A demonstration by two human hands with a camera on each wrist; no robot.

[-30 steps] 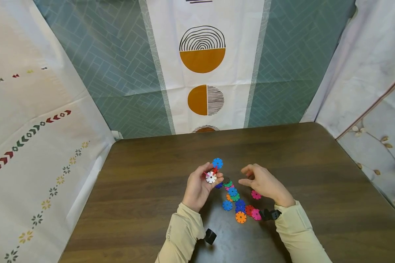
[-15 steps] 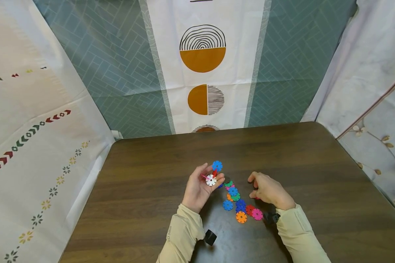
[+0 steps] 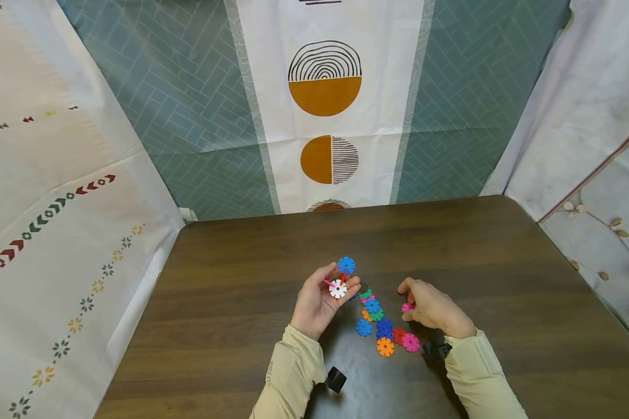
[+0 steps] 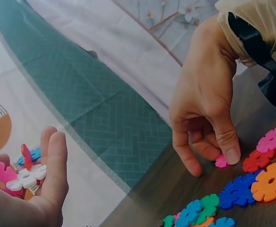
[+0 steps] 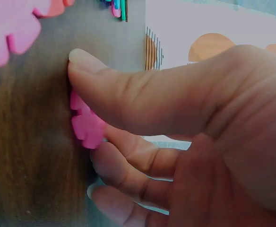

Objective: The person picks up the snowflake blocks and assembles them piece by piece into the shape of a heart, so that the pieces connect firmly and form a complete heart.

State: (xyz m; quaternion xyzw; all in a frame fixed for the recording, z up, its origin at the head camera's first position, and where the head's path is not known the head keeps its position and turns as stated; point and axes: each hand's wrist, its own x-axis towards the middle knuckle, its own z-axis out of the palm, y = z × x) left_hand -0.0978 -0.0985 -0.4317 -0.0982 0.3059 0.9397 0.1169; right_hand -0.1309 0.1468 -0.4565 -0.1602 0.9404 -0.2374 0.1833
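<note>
Nearest me on the counter (image 3: 230,314), the row of notched discs (image 3: 384,327) begins with an orange disc (image 3: 385,347) and runs away, bending left, with red and pink branching right. Beyond that branch my right grip (image 3: 437,306) pinches a loose pink disc (image 3: 407,306) between thumb and fingers; half a second ago the grip hid all but a sliver of it. The disc is round, with no long axis; it sits at my fingertips, left of my knuckles, its rim peeking from under the thumb. I cannot tell whether it is lifted. Farther left, my left grip (image 3: 316,302) holds a joined cluster, much as before: its white disc (image 3: 338,289) faces me, and its long axis runs away past red to a blue disc (image 3: 346,265) beyond my fingers.
</note>
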